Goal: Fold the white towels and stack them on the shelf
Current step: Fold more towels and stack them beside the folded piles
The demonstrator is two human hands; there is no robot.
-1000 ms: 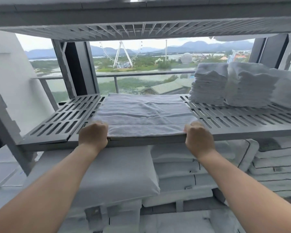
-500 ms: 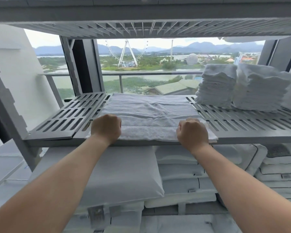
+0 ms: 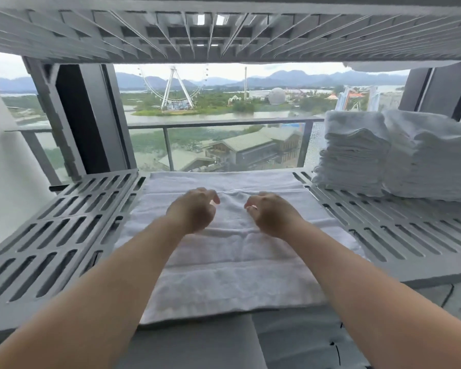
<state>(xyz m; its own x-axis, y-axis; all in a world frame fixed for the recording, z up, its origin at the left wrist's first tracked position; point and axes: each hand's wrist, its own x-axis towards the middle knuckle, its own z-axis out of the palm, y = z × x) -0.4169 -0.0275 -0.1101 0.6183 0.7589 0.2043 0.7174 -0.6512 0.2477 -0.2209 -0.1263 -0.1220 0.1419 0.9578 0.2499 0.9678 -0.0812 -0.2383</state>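
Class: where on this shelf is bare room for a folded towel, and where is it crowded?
Free: shelf slats left of the spread towel, and those right of it, before the towel stacks. Crowded: back right, the stacks.

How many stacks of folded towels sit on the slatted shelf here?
2. The first stack stands at the shelf's back right; the second stack sits just right of it, against the frame edge. More may be hidden beyond that edge.

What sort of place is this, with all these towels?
Probably a hotel linen store, high up: grey slotted shelving holds stacks of folded white towels, and a Ferris wheel stands beyond the balcony railing.
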